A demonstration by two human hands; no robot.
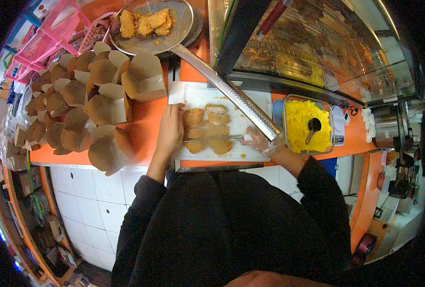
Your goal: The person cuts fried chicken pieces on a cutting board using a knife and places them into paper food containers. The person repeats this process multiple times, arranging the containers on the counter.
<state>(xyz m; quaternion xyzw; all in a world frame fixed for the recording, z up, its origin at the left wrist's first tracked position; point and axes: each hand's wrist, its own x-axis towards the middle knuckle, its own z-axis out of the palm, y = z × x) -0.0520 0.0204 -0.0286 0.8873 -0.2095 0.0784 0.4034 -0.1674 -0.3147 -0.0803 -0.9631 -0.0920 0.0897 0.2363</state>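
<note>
On a white cutting board (pixel 248 155) lie several pieces of breaded fried chicken (pixel 221 146), some cut through. My right hand (pixel 259 140), in a clear plastic glove, grips the handle of a knife (pixel 230 137), whose blurred blade runs left across the pieces. At the board's left edge, my left hand (pixel 172 123) is beside the chicken, its fingertips near the upper left piece; whether it touches the chicken is unclear. A large metal strainer (pixel 151 50) holds more fried pieces (pixel 146 25), and its long handle slants down over the board to above my right wrist.
Several open brown paper boxes (pixel 106 107) crowd the orange counter (pixel 144 143) at left, near pink plastic baskets (pixel 47 36). To the right stand a glass container of yellow rice (pixel 298 114) with a black scoop (pixel 314 125) and a scale (pixel 338 125). A glass display case (pixel 287 53) rises behind.
</note>
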